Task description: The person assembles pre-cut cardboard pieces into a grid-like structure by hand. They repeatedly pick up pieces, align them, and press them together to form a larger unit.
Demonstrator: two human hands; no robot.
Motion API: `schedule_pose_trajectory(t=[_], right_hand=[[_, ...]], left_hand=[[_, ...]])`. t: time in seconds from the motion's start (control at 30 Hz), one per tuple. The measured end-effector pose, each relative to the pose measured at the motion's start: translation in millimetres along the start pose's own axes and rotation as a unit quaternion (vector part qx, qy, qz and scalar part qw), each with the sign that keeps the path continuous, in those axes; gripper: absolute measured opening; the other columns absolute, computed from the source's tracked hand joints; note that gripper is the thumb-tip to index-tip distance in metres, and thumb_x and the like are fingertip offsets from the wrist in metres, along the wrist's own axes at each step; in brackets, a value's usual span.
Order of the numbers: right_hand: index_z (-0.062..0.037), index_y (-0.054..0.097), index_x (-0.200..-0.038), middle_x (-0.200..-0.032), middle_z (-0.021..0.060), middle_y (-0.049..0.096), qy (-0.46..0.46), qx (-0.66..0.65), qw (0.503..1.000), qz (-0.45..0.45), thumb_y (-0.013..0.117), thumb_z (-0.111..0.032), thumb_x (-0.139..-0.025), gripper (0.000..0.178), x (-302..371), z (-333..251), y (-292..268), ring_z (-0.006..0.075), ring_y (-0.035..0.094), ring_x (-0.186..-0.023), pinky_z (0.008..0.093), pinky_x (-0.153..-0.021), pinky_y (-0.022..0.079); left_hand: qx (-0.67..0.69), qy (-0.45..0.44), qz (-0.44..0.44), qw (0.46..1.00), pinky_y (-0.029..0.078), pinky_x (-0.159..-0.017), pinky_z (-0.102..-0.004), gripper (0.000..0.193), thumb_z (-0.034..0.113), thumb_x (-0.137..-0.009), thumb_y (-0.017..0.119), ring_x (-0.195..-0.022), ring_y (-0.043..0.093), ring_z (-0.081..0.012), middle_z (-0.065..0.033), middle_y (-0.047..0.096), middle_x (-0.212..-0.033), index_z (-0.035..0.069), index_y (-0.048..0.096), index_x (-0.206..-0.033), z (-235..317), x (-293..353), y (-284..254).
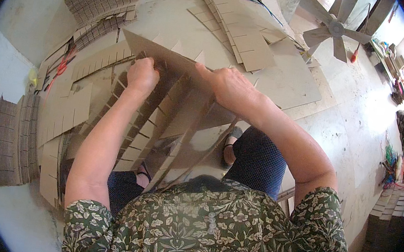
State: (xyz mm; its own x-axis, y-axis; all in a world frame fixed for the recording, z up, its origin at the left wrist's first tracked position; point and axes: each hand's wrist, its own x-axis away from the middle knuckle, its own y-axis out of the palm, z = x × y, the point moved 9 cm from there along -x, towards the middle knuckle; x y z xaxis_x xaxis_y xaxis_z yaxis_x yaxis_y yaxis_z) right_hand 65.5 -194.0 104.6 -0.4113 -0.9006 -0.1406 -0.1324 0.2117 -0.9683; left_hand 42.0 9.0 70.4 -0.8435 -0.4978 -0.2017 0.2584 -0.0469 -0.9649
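Both of my hands are on a brown cardboard strip [181, 64] that runs crosswise in front of me. My left hand [143, 73] is closed in a fist at its left part. Over the strip's upper edge further right, my right hand [233, 87] is closed, thumb side toward the left hand. Below the strip, several slotted cardboard strips [136, 140] stand on edge and slant down toward my lap, forming a partly joined divider. Some edges are blurred, and the fingertips behind the cardboard are hidden.
Loose slotted cardboard pieces [243, 34] lie on the floor ahead, with more [67, 117] at the left. Stacks of dividers [11, 138] lean by the left wall. A standing fan [336, 29] is at the far right, and tangled coloured cords [392, 163] lie at the right edge.
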Motion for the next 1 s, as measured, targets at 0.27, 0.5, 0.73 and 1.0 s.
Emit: schedule_pose_trajectory(t=[0.27,0.5,0.73,1.0], right_hand=[[-0.0047,0.043,-0.131,-0.075,0.0239,0.062,0.021,-0.018,1.0,0.012,0.05,-0.003,-0.078,0.054,5,4,-7,0.0406,0.063,-0.073,0.0488,-0.064,0.05],[-0.0063,0.042,-0.131,-0.072,0.0251,0.06,0.023,-0.025,0.999,0.006,0.051,0.0,-0.077,0.055,8,4,-11,0.0411,0.062,-0.074,0.0481,-0.066,0.049],[-0.0074,0.045,-0.13,-0.079,0.0205,0.064,0.044,-0.01,0.999,-0.024,0.054,-0.005,-0.077,0.054,10,3,0,0.0381,0.064,-0.075,0.0489,-0.064,0.049],[-0.0097,0.051,-0.124,-0.1,0.015,0.059,0.033,0.057,0.998,-0.011,0.057,-0.009,-0.076,0.048,-2,-3,17,0.0309,0.058,-0.097,0.0421,-0.08,0.044]], left_hand=[[0.076,-0.004,-0.035,0.996,0.049,-0.08,-0.0472,0.02,0.013,-0.076,0.061,-0.093,0.061,-0.0394,-0.0243,0.064,-0.092,-0.003,0.064,-0.087,5,-1,15],[0.041,-0.003,-0.115,0.993,0.049,-0.082,-0.0453,0.023,0.01,-0.076,0.059,-0.098,0.06,-0.0376,-0.0242,0.063,-0.1,-0.005,0.063,-0.093,12,0,32],[-0.018,0.009,-0.084,0.996,0.049,-0.082,-0.0448,0.019,0.007,-0.076,0.057,-0.097,0.06,-0.0374,-0.023,0.063,-0.098,-0.003,0.065,-0.09,31,9,20],[0.149,0.054,-0.08,0.984,0.048,-0.067,-0.0305,0.033,0.029,-0.085,0.066,-0.068,0.06,-0.0161,-0.0142,0.066,-0.074,-0.004,0.066,-0.09,-2,2,28]])
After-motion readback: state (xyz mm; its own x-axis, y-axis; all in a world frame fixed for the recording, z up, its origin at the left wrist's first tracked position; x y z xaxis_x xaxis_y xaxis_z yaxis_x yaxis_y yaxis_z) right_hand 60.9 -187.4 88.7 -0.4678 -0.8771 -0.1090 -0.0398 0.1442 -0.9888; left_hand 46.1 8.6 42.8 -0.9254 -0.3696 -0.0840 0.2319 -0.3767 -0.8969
